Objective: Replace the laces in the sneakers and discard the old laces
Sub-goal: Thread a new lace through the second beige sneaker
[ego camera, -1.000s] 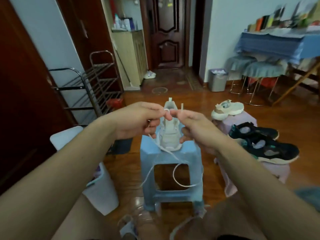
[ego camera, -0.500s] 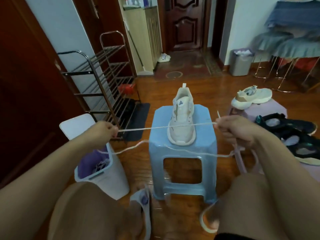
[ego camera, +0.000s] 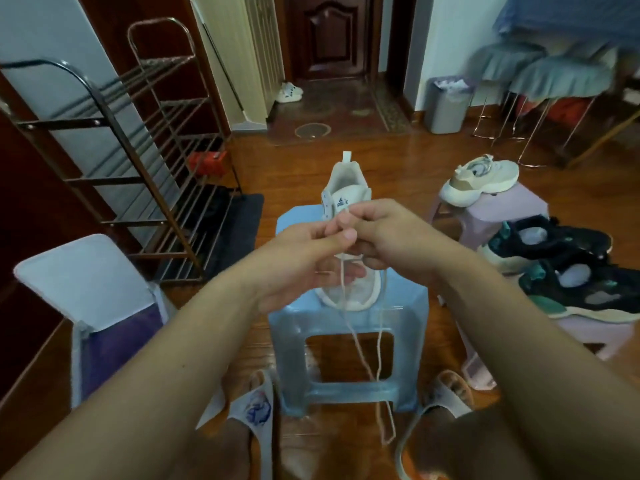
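A white lace (ego camera: 349,327) is pinched between both hands just above the pale sneaker (ego camera: 346,237) that sits on the blue stool (ego camera: 349,341). The left hand (ego camera: 311,251) has thumb and fingers curled on the lace, and the right hand (ego camera: 384,233) meets it fingertip to fingertip, also pinching it. Two strands hang from the hands past the toe and down in front of the stool, ending in a loop near the slippered feet (ego camera: 256,403). I would judge the risk to be that loop: a foot shifting onto it could jerk the lace out of the fingers or drag the light sneaker off the stool, whose toe lies close to the front edge. The white bin (ego camera: 100,306) with its purple liner stands open just to the left, within easy reach for old laces. To the right, another pale sneaker (ego camera: 481,180) and dark shoes (ego camera: 561,268) crowd pink stools (ego camera: 512,206), so free room lies mostly left and forward.
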### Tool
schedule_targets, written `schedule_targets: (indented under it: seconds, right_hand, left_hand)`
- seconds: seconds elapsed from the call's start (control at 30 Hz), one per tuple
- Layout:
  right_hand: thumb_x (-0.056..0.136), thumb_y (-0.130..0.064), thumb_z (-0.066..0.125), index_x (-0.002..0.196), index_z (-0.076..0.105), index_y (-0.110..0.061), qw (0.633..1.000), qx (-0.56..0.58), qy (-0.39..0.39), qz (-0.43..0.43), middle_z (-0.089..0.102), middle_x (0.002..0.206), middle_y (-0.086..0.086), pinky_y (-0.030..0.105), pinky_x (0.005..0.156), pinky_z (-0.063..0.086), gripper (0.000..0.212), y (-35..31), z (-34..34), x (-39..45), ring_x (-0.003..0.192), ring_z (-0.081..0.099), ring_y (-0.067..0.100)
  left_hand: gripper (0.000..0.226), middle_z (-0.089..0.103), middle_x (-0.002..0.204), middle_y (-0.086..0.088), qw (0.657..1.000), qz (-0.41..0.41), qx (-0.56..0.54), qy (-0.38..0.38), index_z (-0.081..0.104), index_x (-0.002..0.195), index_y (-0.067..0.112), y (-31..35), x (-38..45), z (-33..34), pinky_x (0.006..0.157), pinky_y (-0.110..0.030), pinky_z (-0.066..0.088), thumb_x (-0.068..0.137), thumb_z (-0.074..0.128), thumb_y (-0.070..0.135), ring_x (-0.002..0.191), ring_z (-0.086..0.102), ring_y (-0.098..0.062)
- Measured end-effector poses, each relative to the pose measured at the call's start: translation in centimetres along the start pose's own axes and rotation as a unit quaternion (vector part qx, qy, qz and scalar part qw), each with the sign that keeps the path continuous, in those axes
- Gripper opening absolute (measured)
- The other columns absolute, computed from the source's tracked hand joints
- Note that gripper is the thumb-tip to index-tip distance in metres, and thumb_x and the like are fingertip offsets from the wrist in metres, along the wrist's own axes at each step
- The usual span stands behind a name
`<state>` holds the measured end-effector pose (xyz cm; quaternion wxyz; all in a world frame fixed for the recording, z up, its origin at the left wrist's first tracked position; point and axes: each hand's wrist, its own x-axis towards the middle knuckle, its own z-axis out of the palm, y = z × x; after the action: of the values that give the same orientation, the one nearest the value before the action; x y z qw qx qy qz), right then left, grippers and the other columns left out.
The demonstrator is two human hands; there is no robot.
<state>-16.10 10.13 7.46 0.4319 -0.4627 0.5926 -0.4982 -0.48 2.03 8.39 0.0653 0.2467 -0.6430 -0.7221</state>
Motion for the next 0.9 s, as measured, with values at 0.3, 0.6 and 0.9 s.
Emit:
schedule_targets:
  seconds: [0.3,0.6,0.9]
  right_hand:
    - [0.107,-0.021,0.042,0.124,0.063,-0.021,0.956,-0.18,0.2,0.121,0.06,0.076,-0.008,0.028,0.045,0.035,0.026,4.7,-5.2,-0.5,0.054,0.042,0.02]
    - [0.108,-0.023,0.042,0.109,0.059,-0.021,0.959,-0.197,0.153,0.133,0.072,0.075,0.002,0.026,0.047,0.045,0.017,4.8,-3.6,-0.8,0.05,0.055,0.018]
    - [0.098,-0.022,0.061,0.08,0.058,-0.028,0.932,-0.244,0.258,0.081,0.066,0.077,-0.002,0.047,0.065,0.06,0.019,7.6,-0.9,0.3,0.061,0.068,0.017]
  left_hand:
    - [0.032,0.029,0.057,0.004,0.978,0.004,0.027,0.207,0.073,0.109,0.014,-4.4,5.2,-3.2,0.044,-0.026,0.021,0.109,0.047,0.031,0.047,0.024,-0.011]
    - [0.023,0.057,0.061,0.005,0.971,0.095,0.094,0.2,0.073,0.097,0.026,-4.5,6.2,-0.8,0.045,-0.022,0.038,0.106,0.052,0.025,0.048,0.045,-0.009]
    - [0.014,0.075,0.079,0.007,0.947,0.041,0.23,0.222,0.078,0.083,0.028,-4.7,8.8,-0.2,0.073,-0.035,0.057,0.094,0.071,0.033,0.08,0.07,-0.011]
